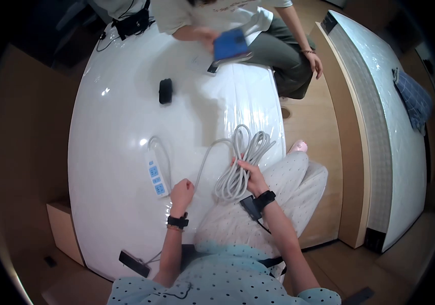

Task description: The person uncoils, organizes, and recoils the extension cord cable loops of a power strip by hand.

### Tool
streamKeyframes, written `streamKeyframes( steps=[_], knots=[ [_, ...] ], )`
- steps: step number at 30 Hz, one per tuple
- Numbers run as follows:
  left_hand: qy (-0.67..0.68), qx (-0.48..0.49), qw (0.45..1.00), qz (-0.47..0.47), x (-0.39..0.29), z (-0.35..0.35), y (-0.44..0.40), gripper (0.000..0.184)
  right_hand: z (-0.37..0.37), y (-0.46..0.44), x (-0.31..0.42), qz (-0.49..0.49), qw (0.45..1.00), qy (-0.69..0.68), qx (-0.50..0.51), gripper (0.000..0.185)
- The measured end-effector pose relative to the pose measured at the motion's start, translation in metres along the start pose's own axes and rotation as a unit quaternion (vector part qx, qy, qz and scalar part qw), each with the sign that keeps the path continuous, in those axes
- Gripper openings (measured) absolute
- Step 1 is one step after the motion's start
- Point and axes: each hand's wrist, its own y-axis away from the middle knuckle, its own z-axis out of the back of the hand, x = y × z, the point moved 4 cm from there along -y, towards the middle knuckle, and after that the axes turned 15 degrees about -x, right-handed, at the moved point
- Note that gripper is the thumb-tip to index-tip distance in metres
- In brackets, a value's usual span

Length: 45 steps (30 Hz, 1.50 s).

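Observation:
A long grey cable [230, 184] lies in several loose loops, with my right hand [250, 175] closed around one side of the bundle. My left hand [182, 193] makes a fist where the cable passes, between the coil and the power strip. White with blue socket panels, the power strip [155, 175] lies just left of my left hand. From its far end the cable bends round and runs back toward my fist. A single strand arcs from that fist up to the coil, which rests partly over my lap and the edge of the plastic-covered mattress [110, 168].
Across the mattress another person [258, 46] sits holding a blue book-like object [230, 44]. A small black object [165, 91] lies mid-mattress, and a dark phone-like device [134, 263] lies near my left elbow. A second wrapped mattress [395, 152] stands to the right.

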Motion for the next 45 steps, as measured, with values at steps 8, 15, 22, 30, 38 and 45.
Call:
streamKeyframes(
  steps=[8, 15, 22, 30, 38, 45],
  knots=[
    [0.314, 0.003, 0.949, -0.008, -0.052, 0.016, -0.022, 0.015, -0.008, 0.007, 0.004, 0.027, 0.998, 0.046, -0.016, 0.030],
    [0.263, 0.052, 0.942, -0.204, -0.116, -0.011, 0.004, 0.013, -0.017, 0.009, 0.002, 0.046, 0.990, 0.127, 0.031, 0.028],
    [0.293, -0.042, 0.944, -0.145, -0.094, 0.004, -0.005, 0.020, -0.004, -0.002, -0.001, -0.014, 0.993, 0.109, -0.030, 0.029],
    [0.186, -0.140, 0.972, 0.032, -0.038, 0.020, -0.023, 0.030, -0.006, -0.002, -0.001, 0.020, 0.993, 0.105, -0.041, 0.035],
    [0.317, 0.075, 0.944, -0.054, -0.061, -0.023, -0.011, 0.032, -0.020, 0.009, 0.002, 0.005, 0.990, 0.140, 0.033, 0.030],
    [0.121, 0.013, 0.950, -0.288, -0.106, -0.005, 0.009, 0.034, -0.018, 0.009, 0.002, 0.010, 0.986, 0.165, 0.006, 0.033]
  ],
)
